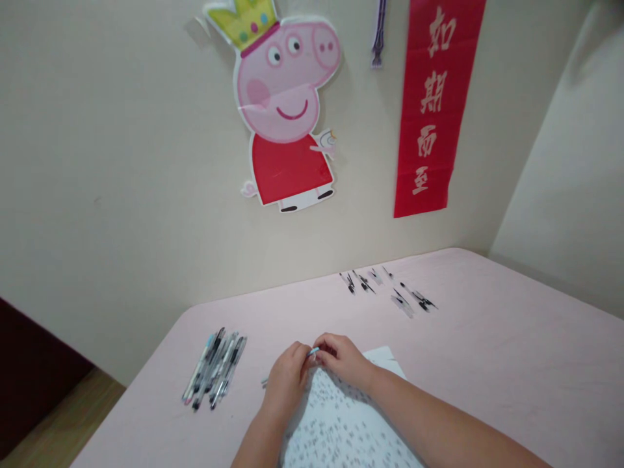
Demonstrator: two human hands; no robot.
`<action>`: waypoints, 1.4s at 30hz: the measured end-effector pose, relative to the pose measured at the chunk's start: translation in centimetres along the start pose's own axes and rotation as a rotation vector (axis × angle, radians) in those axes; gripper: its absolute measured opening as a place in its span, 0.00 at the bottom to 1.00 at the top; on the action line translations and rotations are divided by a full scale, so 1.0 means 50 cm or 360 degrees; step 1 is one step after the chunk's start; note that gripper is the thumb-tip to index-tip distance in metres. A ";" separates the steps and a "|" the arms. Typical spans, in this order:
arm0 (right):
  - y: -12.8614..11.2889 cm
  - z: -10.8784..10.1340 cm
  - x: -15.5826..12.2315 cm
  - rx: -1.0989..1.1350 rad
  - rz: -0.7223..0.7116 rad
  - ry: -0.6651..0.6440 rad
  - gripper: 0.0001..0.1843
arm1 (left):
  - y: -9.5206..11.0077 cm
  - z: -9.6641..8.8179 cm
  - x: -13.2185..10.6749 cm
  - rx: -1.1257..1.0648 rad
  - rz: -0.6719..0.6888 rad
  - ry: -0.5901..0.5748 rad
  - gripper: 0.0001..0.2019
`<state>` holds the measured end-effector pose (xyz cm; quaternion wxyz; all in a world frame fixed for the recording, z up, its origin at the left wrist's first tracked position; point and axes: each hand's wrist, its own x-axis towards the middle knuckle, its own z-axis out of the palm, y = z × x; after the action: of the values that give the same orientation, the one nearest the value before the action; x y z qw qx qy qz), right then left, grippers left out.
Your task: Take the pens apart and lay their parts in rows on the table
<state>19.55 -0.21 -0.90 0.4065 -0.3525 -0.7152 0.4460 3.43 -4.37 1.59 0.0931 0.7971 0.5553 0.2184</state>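
A pen [313,351] is held near the front edge of the desk [487,364], with the left hand [287,380] and right hand [344,361] both pinched shut on it above a printed sheet [341,429]. Pens [214,367] lie heaped near the left edge, and pen parts [390,289] are scattered along the far edge.

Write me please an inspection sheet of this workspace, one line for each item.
Surface: pink table.
Job's things: pen with a light-blue end, above a printed sheet.
Clutter: bundle of pens at left; small pieces, seemingly pen parts, near the far edge.
Hands: left hand and right hand both pinch the pen.
Cables: nothing seen; a dark strap hangs on the wall.
Surroundings: cream wall with pig sticker and red banner.
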 end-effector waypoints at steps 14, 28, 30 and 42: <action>0.002 -0.002 0.003 -0.0063 0.0001 -0.0023 0.07 | -0.005 0.000 -0.003 0.0036 -0.0113 -0.0076 0.11; 0.009 -0.014 0.009 -0.0171 0.0019 0.0181 0.07 | -0.031 0.010 0.000 -0.0231 -0.0213 0.0001 0.10; 0.013 -0.021 0.012 -0.0295 0.0007 0.0300 0.06 | -0.032 0.012 -0.001 -0.0213 -0.0233 0.0020 0.07; 0.026 -0.029 0.014 -0.0850 -0.0083 0.0424 0.09 | -0.025 0.004 0.004 -0.0283 -0.0099 0.0081 0.07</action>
<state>20.73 1.38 -1.51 0.4011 -0.4840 -0.7563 0.1814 2.55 -3.71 0.98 0.1560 0.7622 0.5605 0.2839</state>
